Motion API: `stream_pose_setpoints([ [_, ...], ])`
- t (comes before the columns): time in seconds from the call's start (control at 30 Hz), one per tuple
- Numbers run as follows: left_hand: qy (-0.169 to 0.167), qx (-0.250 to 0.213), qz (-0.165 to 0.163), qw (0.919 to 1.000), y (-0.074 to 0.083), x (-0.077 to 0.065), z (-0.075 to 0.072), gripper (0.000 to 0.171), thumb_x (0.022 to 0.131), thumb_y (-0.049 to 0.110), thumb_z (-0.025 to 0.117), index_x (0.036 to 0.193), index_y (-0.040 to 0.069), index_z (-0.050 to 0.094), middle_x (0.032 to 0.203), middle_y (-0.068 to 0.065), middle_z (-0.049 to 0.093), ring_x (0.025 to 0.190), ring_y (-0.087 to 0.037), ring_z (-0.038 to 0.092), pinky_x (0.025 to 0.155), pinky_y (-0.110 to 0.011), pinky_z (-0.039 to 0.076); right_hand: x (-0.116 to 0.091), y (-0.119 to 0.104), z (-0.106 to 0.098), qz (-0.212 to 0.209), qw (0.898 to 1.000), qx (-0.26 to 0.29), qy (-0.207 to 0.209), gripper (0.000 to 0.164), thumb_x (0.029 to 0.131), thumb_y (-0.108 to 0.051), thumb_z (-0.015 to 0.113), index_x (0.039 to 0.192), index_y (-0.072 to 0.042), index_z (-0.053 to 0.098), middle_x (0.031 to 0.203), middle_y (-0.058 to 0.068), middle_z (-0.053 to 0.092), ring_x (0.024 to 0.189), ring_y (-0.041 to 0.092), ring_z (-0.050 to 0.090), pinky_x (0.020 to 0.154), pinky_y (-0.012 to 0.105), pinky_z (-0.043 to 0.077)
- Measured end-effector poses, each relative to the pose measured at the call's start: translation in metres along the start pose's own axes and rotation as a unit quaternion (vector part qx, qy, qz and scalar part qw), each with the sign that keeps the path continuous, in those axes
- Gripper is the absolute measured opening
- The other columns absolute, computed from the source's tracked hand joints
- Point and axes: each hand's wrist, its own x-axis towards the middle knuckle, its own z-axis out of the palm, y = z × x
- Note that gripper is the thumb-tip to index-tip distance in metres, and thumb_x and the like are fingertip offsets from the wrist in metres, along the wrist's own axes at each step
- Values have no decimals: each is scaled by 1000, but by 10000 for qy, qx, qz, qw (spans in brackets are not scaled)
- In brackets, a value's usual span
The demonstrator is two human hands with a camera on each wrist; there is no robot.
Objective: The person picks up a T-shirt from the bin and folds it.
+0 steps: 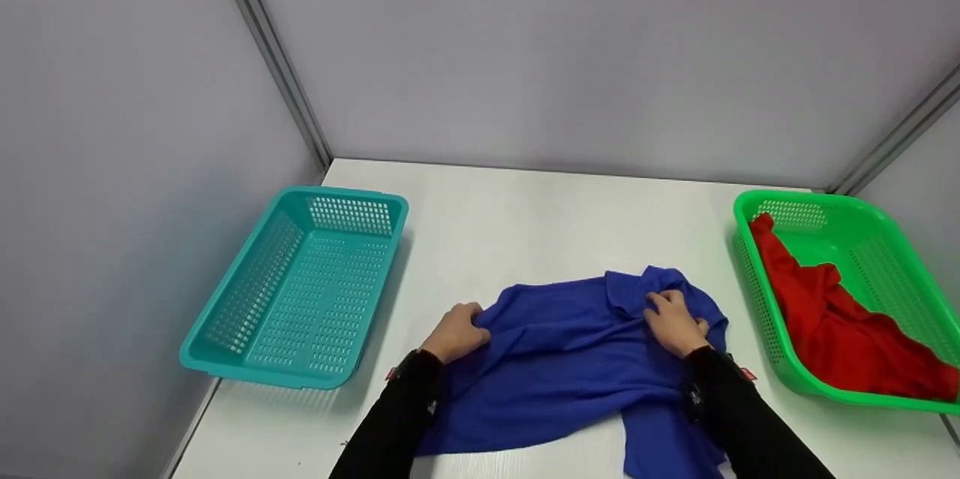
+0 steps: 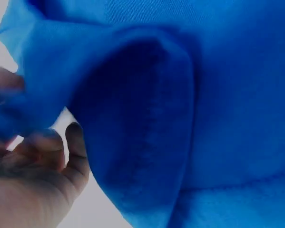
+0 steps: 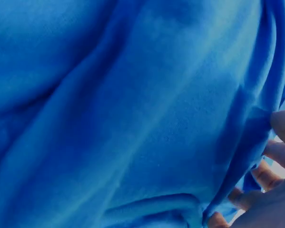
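Note:
A blue collared shirt point(image 1: 559, 370) lies rumpled on the white table, its collar point(image 1: 626, 291) toward the far right and one part hanging toward the near edge. At the shirt's left edge, my left hand point(image 1: 456, 333) pinches the cloth between thumb and fingers. The left wrist view shows that hand point(image 2: 37, 180) beside an open fold of the shirt point(image 2: 218, 104). My right hand point(image 1: 675, 323) grips fabric just below the collar with bent fingers. In the right wrist view, fingers of the right hand point(image 3: 266, 180) hold a bunched edge of the shirt point(image 3: 147, 109).
On the left stands a teal plastic basket point(image 1: 193, 348) with nothing visible inside. A green basket point(image 1: 761, 299) at the right contains a red cloth point(image 1: 832, 329). Grey panels point(image 1: 570, 52) enclose the white table point(image 1: 510, 224) at the back and sides.

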Motion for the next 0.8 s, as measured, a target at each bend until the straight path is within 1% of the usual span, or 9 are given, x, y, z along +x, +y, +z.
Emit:
stream_pose_setpoints([
  [0.1,166,-518,-83,9985,3,2,-1,12,82,11,61,92,7,55,87,-4,50,81,-21,49,76,-35,41,-1,4,-3,-138,9977,344,568,47,112,-16,43,151,8,49,153,33,38,148,56,37,120,83,10],
  [0.13,224,-745,-258,9966,10,0,-3,13,83,10,61,92,8,52,87,-3,49,81,-21,49,76,-34,41,-2,5,-3,-203,9959,403,788,45,111,-14,46,149,9,52,151,33,41,147,56,39,121,81,10],
  [0.23,400,-1428,-418,9881,16,-1,-6,20,85,5,59,102,8,50,87,-2,52,81,-20,52,75,-32,42,-4,9,-6,-450,9910,402,1198,41,109,-13,55,143,9,58,146,34,47,142,55,45,124,78,12],
  [0.3,436,-1791,-386,9821,20,-3,-8,34,84,1,58,118,7,54,99,-6,60,89,-22,56,79,-34,45,-4,9,-5,-511,9925,301,1069,44,108,-18,58,145,7,58,148,35,47,142,57,45,122,79,15],
  [0.4,435,-2092,-327,9764,23,-5,-12,50,92,3,59,142,8,56,133,-16,63,121,-31,60,102,-44,48,-5,5,-3,-434,9979,94,476,53,110,-30,56,154,0,52,154,38,43,146,59,41,117,85,13],
  [0.47,567,-2160,-274,9744,23,-6,-14,46,101,10,59,147,7,59,149,-19,57,139,-36,54,117,-52,42,-4,2,-1,-341,9994,-8,50,59,111,-37,53,161,-7,45,159,39,36,150,60,33,115,89,9],
  [0.53,790,-2128,-203,9737,23,-6,-16,38,107,15,56,142,4,64,152,-19,57,147,-38,49,124,-56,36,-4,-2,2,-268,9993,-100,-225,62,112,-40,51,165,-11,40,162,40,29,153,62,25,112,92,6],
  [0.67,1201,-1757,51,9771,22,-5,-21,32,104,2,54,132,3,70,134,-20,62,130,-37,58,116,-53,43,-4,-8,6,-129,9992,-153,-344,60,113,-36,45,164,-7,38,164,36,24,154,63,16,111,94,3],
  [0.8,1498,-1322,239,9795,20,-5,-28,37,98,-8,55,127,6,73,115,-15,58,109,-28,58,105,-45,47,-5,-8,9,-81,9997,92,226,53,115,-28,39,158,2,44,162,30,32,155,56,25,115,91,1],
])
